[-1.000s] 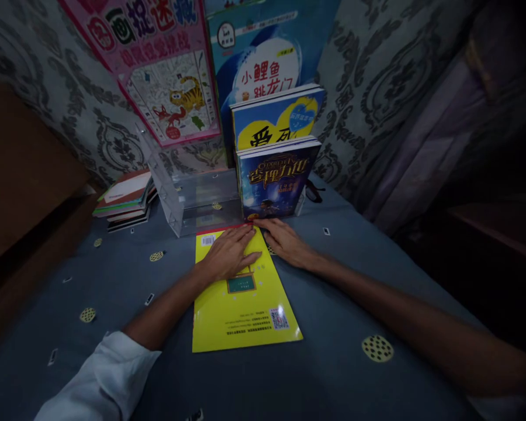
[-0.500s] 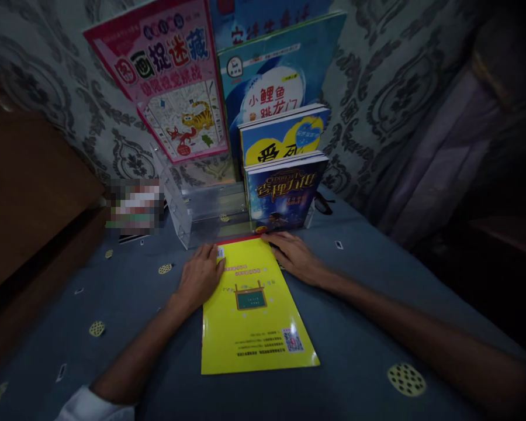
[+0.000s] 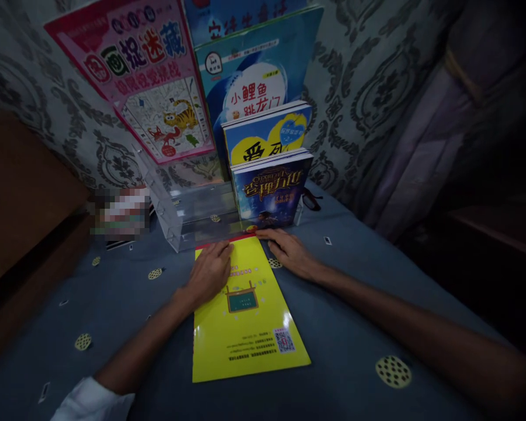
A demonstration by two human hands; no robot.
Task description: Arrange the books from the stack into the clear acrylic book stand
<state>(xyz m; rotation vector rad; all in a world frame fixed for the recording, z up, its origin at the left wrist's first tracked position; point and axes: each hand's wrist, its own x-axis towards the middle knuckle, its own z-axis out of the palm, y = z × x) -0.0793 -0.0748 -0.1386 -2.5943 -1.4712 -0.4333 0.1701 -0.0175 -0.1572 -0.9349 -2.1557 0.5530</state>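
Observation:
A yellow book [image 3: 249, 336] with a red top edge lies flat on the blue patterned tablecloth, back cover up, its small print upside down to me. My left hand [image 3: 213, 269] rests palm down on the upper left part of the cover, with its fingers laid out and nothing grasped. At the upper right corner, my right hand [image 3: 291, 254] touches the edge with outstretched fingers. Just beyond stands a clear acrylic rack [image 3: 169, 219], where a dark blue book [image 3: 274, 190] is the front one.
Higher in the rack stand a pink picture book [image 3: 158, 76], a teal book [image 3: 284, 55] and a blue-and-yellow book [image 3: 241, 137]. Dark glasses [image 3: 311, 200] lie at its right. A brown box-like piece [image 3: 26, 193] is at left, a tied curtain [image 3: 421, 134] at right.
My left hand has slid from the book's left edge further onto its cover. My right hand stays by the upper right corner. The whole view has shifted slightly.

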